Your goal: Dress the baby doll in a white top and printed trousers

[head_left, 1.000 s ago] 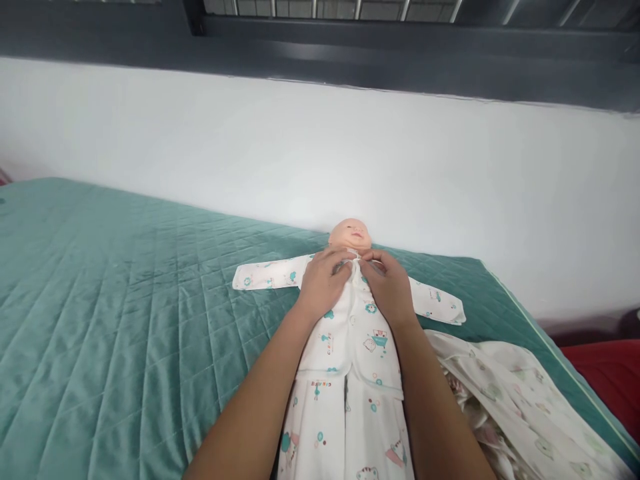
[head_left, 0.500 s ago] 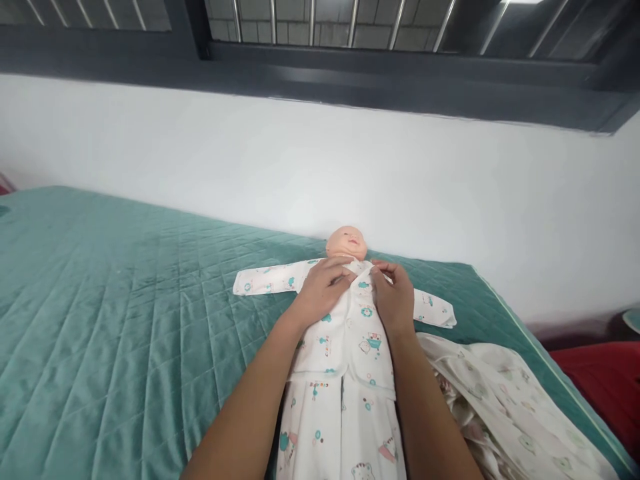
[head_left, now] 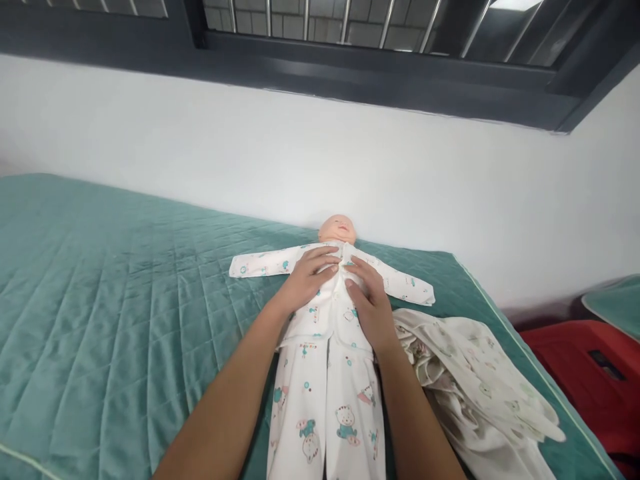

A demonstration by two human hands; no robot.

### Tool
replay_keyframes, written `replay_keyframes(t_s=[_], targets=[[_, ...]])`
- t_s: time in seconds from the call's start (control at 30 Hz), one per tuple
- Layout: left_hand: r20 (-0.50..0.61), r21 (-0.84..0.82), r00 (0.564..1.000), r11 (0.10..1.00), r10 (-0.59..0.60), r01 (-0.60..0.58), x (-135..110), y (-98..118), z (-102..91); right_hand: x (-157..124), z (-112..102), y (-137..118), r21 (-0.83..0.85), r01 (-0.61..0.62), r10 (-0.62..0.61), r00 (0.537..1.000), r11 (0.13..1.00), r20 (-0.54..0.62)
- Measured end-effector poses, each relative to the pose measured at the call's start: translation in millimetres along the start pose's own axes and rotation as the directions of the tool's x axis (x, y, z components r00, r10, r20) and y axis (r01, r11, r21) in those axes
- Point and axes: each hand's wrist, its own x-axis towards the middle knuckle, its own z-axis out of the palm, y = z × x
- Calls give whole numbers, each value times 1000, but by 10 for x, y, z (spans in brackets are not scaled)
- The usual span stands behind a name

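Note:
A baby doll (head_left: 337,229) lies on its back on the teal quilted bed (head_left: 125,280), head toward the wall, dressed in a white printed top (head_left: 327,310) and matching trousers (head_left: 325,413). Its sleeves are spread out to both sides. My left hand (head_left: 305,277) rests flat on the doll's chest, fingers stretched out. Beside it, my right hand (head_left: 367,300) lies flat on the chest too, fingers together and extended. Neither hand grips anything.
A crumpled white printed cloth (head_left: 475,387) lies on the bed to the right of the doll. A white wall runs behind the bed under a dark window frame. A red object (head_left: 590,373) stands past the bed's right edge.
Both hands have left the collar, where they pinched the top's front, and slid down to lie flat on the doll's chest. The camera view has shifted a little.

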Motion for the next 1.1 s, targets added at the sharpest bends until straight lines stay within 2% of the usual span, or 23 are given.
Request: replay_keyframes(t_s=[0.2,0.37,0.47,0.57,0.67,0.77,0.87,1.0,1.1], targets=[[13,0,1000,1000,-24,24,21,43,-11,13,-17,-25,-9,-39,39,998,999,40],[-18,87,1000,996,-18,20,45,82,26,22,-8,-12,18,-39,39,999,999,35],[-64,192,998,981,29,-16,54,113,74,23,3,-15,47,-34,33,999,998,1],[-59,256,992,962,116,-97,41,135,104,29,9,-36,85,-47,50,998,995,-26],[3,191,990,972,142,-140,7,147,82,38,5,-61,123,-74,79,996,990,-42],[49,68,996,995,70,-74,-36,153,5,51,-21,-61,169,-123,129,991,978,-23],[150,-10,989,1000,6,-5,-78,164,-110,64,-75,-35,203,-176,162,983,963,80],[356,0,934,1000,-22,24,-111,174,-266,67,-164,-17,176,-189,147,963,966,225],[450,-17,893,999,-18,29,-109,160,-340,61,-206,-24,142,-175,130,951,974,281]])
